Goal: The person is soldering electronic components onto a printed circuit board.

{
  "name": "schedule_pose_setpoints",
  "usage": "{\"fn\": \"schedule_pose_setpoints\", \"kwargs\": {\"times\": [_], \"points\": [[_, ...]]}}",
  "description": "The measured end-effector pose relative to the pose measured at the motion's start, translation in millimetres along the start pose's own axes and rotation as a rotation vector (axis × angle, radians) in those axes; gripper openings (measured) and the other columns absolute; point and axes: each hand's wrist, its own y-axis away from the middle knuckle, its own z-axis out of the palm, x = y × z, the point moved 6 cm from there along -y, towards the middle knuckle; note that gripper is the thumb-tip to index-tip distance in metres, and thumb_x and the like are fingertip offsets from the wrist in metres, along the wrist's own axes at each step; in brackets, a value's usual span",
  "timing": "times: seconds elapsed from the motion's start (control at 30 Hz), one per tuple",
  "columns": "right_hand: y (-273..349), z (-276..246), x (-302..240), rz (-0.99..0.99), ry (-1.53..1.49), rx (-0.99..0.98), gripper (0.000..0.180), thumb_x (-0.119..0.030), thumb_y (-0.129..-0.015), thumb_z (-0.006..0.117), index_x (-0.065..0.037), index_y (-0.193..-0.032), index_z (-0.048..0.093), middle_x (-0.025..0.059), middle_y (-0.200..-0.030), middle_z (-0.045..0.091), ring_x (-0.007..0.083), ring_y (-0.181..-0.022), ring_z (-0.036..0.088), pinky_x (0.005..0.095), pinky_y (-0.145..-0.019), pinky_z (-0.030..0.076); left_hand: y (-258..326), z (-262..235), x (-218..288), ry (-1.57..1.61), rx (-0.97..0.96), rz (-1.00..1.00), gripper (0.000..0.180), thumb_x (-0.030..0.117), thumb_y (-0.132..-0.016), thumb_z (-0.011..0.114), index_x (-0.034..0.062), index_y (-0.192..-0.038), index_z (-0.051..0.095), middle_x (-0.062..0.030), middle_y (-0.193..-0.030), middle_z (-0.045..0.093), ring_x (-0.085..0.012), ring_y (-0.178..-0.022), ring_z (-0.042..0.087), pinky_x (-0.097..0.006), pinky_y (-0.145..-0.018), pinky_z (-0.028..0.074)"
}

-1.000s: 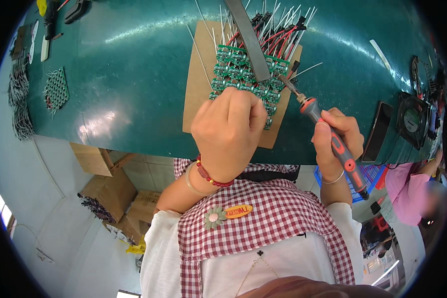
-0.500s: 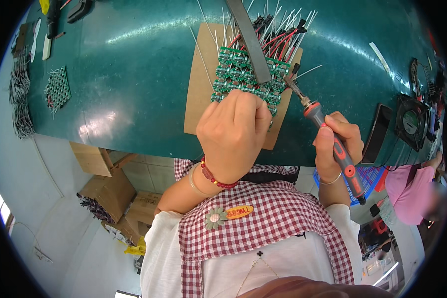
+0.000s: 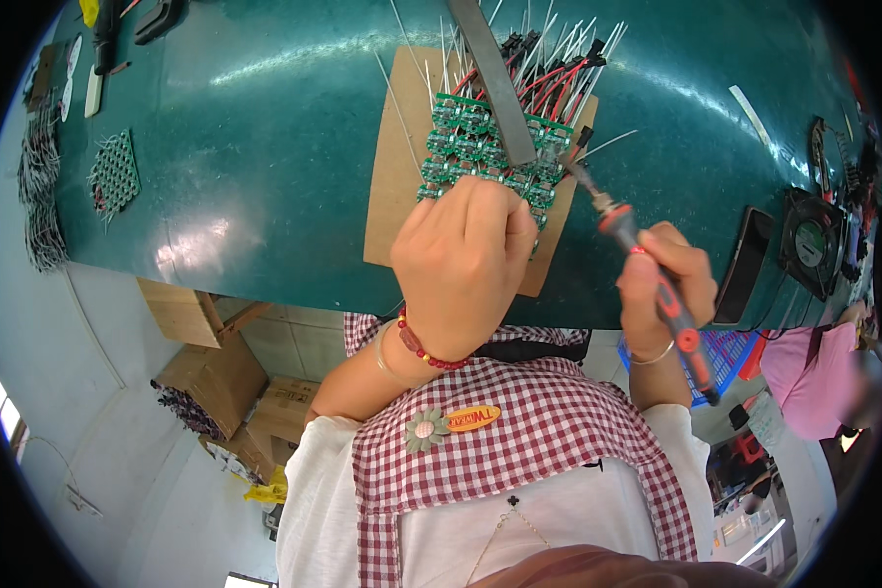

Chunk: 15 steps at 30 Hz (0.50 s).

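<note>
A panel of green circuit boards (image 3: 461, 144) lies on a brown board (image 3: 390, 211), with white, red and black wires (image 3: 559, 83) sticking out along its far side. Across the panel rests a flat grey metal bar (image 3: 498, 83). My left hand (image 3: 463, 245) is closed over the near edge of the boards; whatever its fingers pinch is hidden beneath them. My right hand (image 3: 668, 289) grips a soldering iron (image 3: 618, 223) by its grey and red handle. The iron's tip is at the right edge of the panel, near the wire ends; whether it touches is too blurred to tell.
On the left of the green table (image 3: 284, 186) lie another small board panel (image 3: 115, 174) and a bundle of grey wires (image 3: 39, 196). To the right are a phone (image 3: 744, 263) and a black fan (image 3: 813, 240). A blue basket (image 3: 720, 358) sits below the table edge.
The soldering iron has shifted slightly and is blurred now, its tip a little lower beside the panel. My left hand and the boards have barely moved.
</note>
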Motion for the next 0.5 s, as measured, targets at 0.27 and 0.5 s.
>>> {"fn": "schedule_pose_setpoints", "kwargs": {"times": [0.27,0.5], "points": [[-60.5,-62.8,34.6,0.479,-0.327,0.110,0.021,-0.008,-0.085,0.062,0.004,-0.102,0.063,0.0055,-0.094,0.057,0.0083,-0.083,0.049,0.0226,-0.072,0.037,3.8,-2.2,1.8,-0.001,-0.016,-0.003,0.025,0.004,-0.070,0.072,0.0092,-0.071,0.048,-0.0027,-0.061,0.049,-0.0209,-0.050,0.048,-0.032,-0.048,0.035],[-89.9,-18.1,55.8,0.554,-0.332,-0.298,0.015,-0.015,-0.085,0.067,-0.001,-0.089,0.067,-0.0039,-0.070,0.053,0.0015,-0.061,0.038,0.0204,-0.054,0.025,7.5,2.3,3.0,-0.049,-0.005,-0.035,0.030,0.006,-0.070,0.073,0.0091,-0.067,0.043,-0.0036,-0.054,0.046,-0.0215,-0.044,0.045,-0.032,-0.043,0.036]]}}
